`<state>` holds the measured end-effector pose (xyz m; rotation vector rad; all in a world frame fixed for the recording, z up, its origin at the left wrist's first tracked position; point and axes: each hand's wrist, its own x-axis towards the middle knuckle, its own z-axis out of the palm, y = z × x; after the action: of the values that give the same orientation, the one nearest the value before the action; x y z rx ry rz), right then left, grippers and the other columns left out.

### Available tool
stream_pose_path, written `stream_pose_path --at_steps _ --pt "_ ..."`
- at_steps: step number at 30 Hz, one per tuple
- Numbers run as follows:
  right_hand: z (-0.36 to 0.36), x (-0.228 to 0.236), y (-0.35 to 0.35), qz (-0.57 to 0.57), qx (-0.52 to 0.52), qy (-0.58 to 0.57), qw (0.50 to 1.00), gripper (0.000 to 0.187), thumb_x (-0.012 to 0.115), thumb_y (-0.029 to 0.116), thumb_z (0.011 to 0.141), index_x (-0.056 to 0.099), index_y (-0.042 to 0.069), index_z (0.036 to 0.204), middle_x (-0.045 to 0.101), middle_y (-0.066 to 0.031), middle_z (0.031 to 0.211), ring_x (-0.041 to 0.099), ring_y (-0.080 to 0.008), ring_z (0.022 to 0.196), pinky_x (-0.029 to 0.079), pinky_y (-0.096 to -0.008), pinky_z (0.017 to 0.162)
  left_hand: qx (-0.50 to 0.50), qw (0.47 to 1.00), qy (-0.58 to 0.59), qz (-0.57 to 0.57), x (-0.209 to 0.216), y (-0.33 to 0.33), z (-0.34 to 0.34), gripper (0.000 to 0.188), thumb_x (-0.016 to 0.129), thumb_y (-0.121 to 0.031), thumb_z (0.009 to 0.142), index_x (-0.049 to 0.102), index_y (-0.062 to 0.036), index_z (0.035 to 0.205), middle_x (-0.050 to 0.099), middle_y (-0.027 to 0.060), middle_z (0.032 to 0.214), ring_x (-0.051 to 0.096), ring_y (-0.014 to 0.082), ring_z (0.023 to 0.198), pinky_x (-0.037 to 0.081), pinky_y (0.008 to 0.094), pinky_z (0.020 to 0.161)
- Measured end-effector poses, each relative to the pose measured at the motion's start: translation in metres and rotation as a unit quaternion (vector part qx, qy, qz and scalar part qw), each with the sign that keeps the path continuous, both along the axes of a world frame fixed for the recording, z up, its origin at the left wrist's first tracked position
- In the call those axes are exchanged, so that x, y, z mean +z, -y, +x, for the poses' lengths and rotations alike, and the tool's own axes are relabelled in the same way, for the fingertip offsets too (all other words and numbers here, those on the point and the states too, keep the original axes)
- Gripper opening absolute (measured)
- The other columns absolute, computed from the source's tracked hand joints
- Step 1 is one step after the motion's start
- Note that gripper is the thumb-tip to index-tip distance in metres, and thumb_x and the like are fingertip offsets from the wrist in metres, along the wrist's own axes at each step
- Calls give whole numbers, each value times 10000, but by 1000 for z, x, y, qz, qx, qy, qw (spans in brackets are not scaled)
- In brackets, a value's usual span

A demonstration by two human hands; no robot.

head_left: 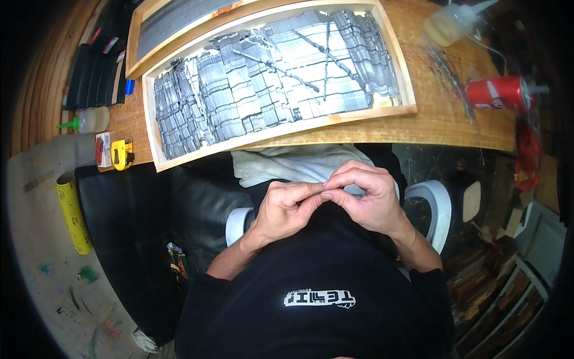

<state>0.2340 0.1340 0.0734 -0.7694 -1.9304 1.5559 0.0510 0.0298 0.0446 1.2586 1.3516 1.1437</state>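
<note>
My left hand (289, 209) and my right hand (366, 196) meet in front of my chest, above my lap. Thumbs and fingers of both are pinched together at the tips. Between them shows a sliver of something thin and dark, mostly hidden by the fingers, too small to name. Beyond the hands, on the wooden table (460, 128), lies a shallow wooden frame (287, 127) filled with grey and black layered strips (239, 90). Several thin dark twig-like rods (327, 57) rest across the strips.
A second framed panel (179, 30) lies behind. At left are a yellow tape measure (122, 154), a green-tipped bottle (94, 120) and a yellow roll (73, 212). At right stand a red can (499, 94) and a squeeze bottle (449, 25). A white cloth (281, 163) covers my lap.
</note>
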Motion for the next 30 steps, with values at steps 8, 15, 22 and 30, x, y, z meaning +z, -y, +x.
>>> stream_pose_path --at_steps 8,15,22,30 --pt "-2 1 0 -5 2 0 1000 110 841 7 854 766 0 935 751 -93 887 732 -201 800 568 -304 713 0 1000 -3 -8 -1 2 0 206 803 -14 907 796 13 1111 800 196 933 807 292 805 608 317 694" --pt "0 -2 1 -3 -3 3 1000 120 818 -18 856 735 -4 940 735 -93 882 713 -201 777 560 -308 704 -4 1000 -1 -10 1 -1 0 198 806 -30 917 796 11 1110 802 193 940 810 285 814 612 311 695" --pt "0 1 3 27 -5 13 1000 124 786 -37 857 716 3 951 717 -109 886 705 -248 801 554 -344 726 2 1000 4 -14 1 0 3 195 804 -38 924 796 13 1113 802 194 933 811 270 799 608 301 686" --pt "-2 0 5 69 -9 9 998 150 791 -40 848 706 5 963 714 -118 897 703 -277 816 558 -358 729 9 1000 -2 -14 3 -1 3 193 800 -35 925 795 17 1111 795 195 900 798 259 741 587 300 644"
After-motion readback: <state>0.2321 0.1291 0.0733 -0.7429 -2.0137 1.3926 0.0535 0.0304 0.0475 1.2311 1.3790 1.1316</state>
